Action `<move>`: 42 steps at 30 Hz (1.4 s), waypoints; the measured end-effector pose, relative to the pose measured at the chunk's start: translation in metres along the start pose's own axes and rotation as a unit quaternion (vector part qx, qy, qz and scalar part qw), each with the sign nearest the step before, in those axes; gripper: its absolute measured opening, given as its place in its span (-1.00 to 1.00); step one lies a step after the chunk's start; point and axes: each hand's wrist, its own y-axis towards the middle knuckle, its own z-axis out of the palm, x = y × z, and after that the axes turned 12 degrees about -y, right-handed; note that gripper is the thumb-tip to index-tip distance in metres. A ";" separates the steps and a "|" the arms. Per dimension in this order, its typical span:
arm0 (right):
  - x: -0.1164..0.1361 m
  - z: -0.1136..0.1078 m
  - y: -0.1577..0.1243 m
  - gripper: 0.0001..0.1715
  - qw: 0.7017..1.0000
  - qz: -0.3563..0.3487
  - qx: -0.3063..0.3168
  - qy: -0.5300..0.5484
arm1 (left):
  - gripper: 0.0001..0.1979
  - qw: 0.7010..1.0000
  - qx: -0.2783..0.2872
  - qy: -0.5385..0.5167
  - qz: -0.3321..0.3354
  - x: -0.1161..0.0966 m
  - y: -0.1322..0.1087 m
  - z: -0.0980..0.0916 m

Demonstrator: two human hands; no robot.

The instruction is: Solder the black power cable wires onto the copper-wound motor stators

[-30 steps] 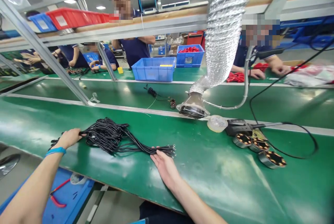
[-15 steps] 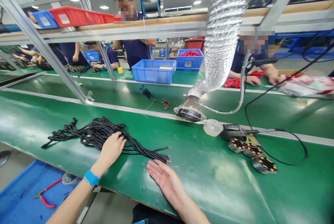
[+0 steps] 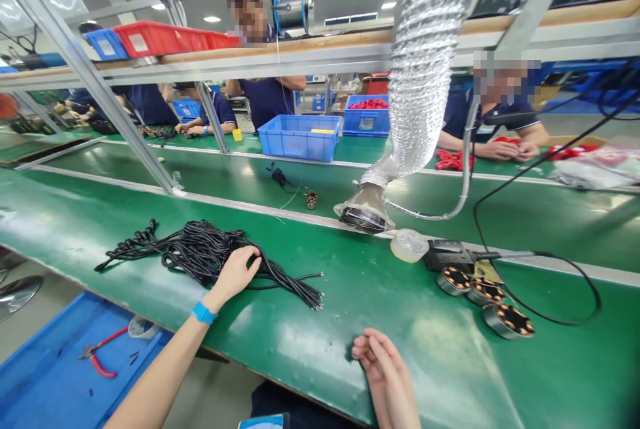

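The cables (image 3: 197, 249) lie in a tangled heap left of centre, flat on the green bench (image 3: 360, 295). Their long axis runs across the frame, dipping slightly to the right; the bare wire tips point to the lower right, the thicker ends (a ragged row) to the left. The left hand (image 3: 239, 273) rests on the right part of the heap, fingers bent; whether it grips any strand I cannot tell. The right hand (image 3: 385, 365), at lower centre-right, is well apart from the tips, half open with fingers loosely curled and nothing visible in it.

A second ago the left hand was at the thicker ends and the right held the tips together; now both have left those places and the tips are spread a little.

To the right are a tape roll (image 3: 409, 245) and three coils (image 3: 486, 292). Pliers (image 3: 103, 352) lie in a blue tray (image 3: 30, 375) at lower left. Above hangs a silver duct (image 3: 423, 62); beyond it, people in dark shirts work at a further bench (image 3: 350, 149).
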 end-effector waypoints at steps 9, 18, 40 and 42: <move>-0.006 -0.011 -0.007 -0.58 0.999 -0.049 -0.011 -0.014 | -0.69 0.991 0.101 -0.072 0.052 -0.028 -0.007 0.028; -0.007 -0.009 -0.007 -0.59 0.998 -0.058 0.005 -0.028 | -0.63 0.965 0.188 -0.161 0.089 -0.081 0.017 0.060; -0.005 -0.012 -0.005 -0.54 0.998 -0.047 0.018 -0.044 | -0.66 0.977 0.002 0.214 -0.018 -0.015 0.011 0.031; -0.005 -0.011 -0.006 -0.53 0.997 -0.052 0.013 -0.048 | -0.66 0.979 0.010 0.204 -0.008 -0.015 0.013 0.030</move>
